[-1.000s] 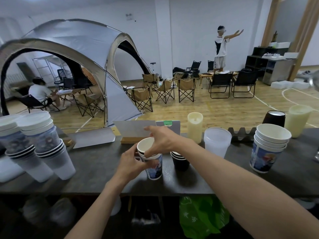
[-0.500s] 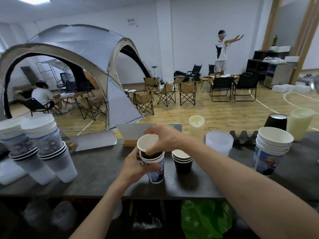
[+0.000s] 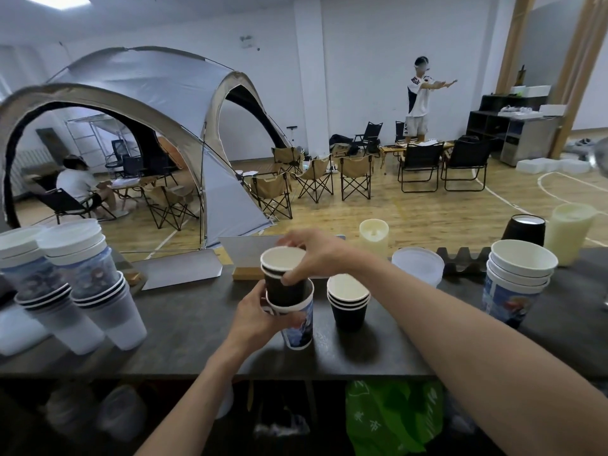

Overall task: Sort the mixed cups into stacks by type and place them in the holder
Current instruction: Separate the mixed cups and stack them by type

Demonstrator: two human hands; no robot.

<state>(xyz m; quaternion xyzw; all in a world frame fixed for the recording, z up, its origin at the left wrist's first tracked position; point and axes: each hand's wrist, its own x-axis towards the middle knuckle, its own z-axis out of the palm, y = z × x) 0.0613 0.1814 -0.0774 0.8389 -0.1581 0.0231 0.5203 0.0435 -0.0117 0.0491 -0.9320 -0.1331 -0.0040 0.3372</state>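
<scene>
My left hand grips a blue printed paper cup standing on the dark counter. My right hand holds a small stack of black cups by the rim, half lifted out of the printed cup. Just to the right stands a stack of three black cups. A stack of printed cups stands at the right. Two mixed stacks of white, black and printed cups lean at the left. The black cup holder lies behind, at the right.
A translucent plastic cup and a cream candle stand behind the black stack. A black cup and a pale cylinder stand far right. A card in a wooden stand is behind my hands. A green bag lies under the counter.
My right hand has pulled the black cups upward out of the printed cup, which my left hand keeps down on the counter.
</scene>
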